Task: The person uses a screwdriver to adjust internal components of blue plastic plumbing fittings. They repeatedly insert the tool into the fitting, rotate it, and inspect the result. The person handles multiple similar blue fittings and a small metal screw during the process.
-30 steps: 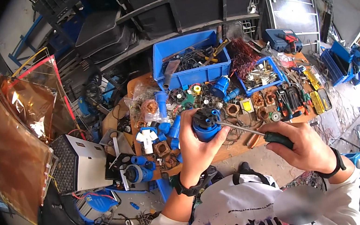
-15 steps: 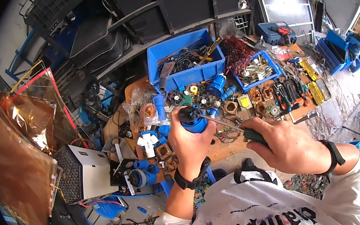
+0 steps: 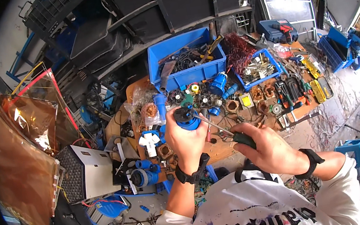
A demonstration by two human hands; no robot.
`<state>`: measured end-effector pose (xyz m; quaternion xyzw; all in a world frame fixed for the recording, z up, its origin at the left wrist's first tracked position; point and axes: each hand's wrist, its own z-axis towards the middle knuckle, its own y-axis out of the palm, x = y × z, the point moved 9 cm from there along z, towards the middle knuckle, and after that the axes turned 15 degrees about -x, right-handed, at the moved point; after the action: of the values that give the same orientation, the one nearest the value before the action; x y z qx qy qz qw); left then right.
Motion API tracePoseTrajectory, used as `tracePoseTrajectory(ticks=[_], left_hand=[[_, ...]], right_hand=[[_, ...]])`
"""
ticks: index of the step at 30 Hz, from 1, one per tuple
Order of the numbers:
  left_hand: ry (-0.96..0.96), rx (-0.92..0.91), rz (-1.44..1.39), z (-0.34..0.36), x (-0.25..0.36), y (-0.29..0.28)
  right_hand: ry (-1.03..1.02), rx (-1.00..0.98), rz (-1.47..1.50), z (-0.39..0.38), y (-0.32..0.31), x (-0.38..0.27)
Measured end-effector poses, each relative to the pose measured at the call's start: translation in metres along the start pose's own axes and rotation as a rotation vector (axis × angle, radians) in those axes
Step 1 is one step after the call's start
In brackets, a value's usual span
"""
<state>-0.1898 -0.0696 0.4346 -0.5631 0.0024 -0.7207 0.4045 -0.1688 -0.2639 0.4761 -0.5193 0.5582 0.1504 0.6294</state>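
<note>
A blue cylindrical part with a black top point(image 3: 185, 113) is gripped in my left hand point(image 3: 184, 142), its fingers and thumb wrapped round the sides. My right hand point(image 3: 270, 149) is closed on the dark green handle of a screwdriver point(image 3: 215, 125). The metal shaft slants up and left, and its tip meets the right edge of the black top; exactly what it touches is too small to tell. Both hands are above the wooden workbench point(image 3: 221, 152). A white pipe fitting point(image 3: 149, 144) lies left of my left hand.
A large blue crate point(image 3: 191, 77) of tools and cables stands at the back of the bench. Right of it, a shallow blue tray point(image 3: 259, 79) holds metal pieces. Pliers and screwdrivers point(image 3: 292, 92) lie at the right, a white box point(image 3: 90, 169) stands at the left.
My right hand and the screwdriver have moved left and slightly down. My left hand has shifted a little left with the blue part, and the screwdriver tip is still at its top.
</note>
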Motion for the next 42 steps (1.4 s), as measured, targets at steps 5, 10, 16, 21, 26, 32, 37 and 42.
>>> tracePoseTrajectory(ticks=[5,10,16,21,26,32,37,42], left_hand=[[0.028,0.009,0.013,0.007,-0.004,0.005],[0.063,0.002,0.028,0.012,-0.005,0.007],[0.05,-0.004,0.015,0.014,-0.005,0.011],[0.033,-0.014,-0.032,0.016,-0.012,0.015],[0.065,-0.025,0.077,0.016,-0.004,0.015],[-0.023,-0.193,0.075,0.017,-0.027,0.03],[-0.016,-0.474,-0.314,0.02,-0.018,0.04],[-0.134,-0.659,-0.606,0.02,-0.014,0.046]], right_hand=[[-0.049,0.093,0.108,0.006,0.009,0.027],[0.002,0.057,0.295,0.01,0.022,0.051],[-0.075,0.084,0.468,0.014,0.032,0.064],[-0.108,0.102,0.548,0.019,0.036,0.076],[-0.057,0.049,0.678,0.025,0.046,0.094],[-0.008,0.004,0.36,0.02,0.008,0.068],[0.052,-0.019,0.216,0.011,-0.026,0.055],[0.024,-0.051,0.027,0.003,-0.043,0.031]])
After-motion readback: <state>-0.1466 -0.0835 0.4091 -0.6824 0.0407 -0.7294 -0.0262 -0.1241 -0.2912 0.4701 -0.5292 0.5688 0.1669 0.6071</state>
